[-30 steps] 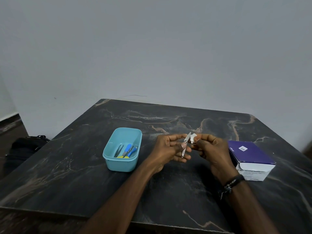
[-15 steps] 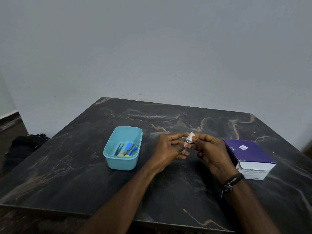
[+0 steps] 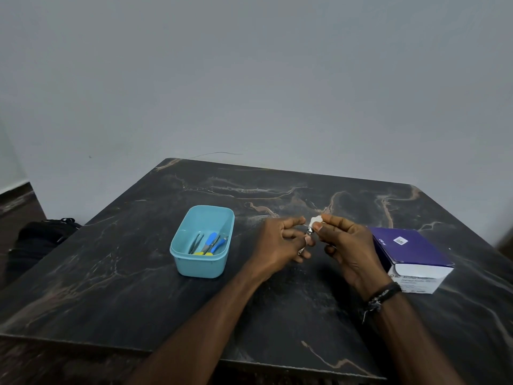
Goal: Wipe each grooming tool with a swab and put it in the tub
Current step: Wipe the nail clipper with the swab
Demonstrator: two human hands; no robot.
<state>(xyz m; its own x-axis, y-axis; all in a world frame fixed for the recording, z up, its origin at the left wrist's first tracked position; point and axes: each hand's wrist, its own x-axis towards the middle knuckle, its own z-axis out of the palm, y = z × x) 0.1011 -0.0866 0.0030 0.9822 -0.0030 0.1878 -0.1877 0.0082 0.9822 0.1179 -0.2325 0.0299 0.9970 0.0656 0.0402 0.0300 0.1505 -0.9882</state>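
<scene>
Two hands meet above the table (image 3: pixel 138 273): left hand (image 3: pixel 280 243) grips a small metal clipper (image 3: pixel 308 233), right hand (image 3: pixel 349 245) pinches a white swab (image 3: pixel 316 219) against its top. Tub (image 3: pixel 201 266) sits left, holding several tools (image 3: pixel 209 244); purple box (image 3: pixel 410 248) right.

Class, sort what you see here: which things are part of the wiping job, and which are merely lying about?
Part of the job:
left hand holding the nail clipper
right hand pinching the swab
tub with tools inside
swab box

Lying about:
black bag on the floor
wristband
</scene>
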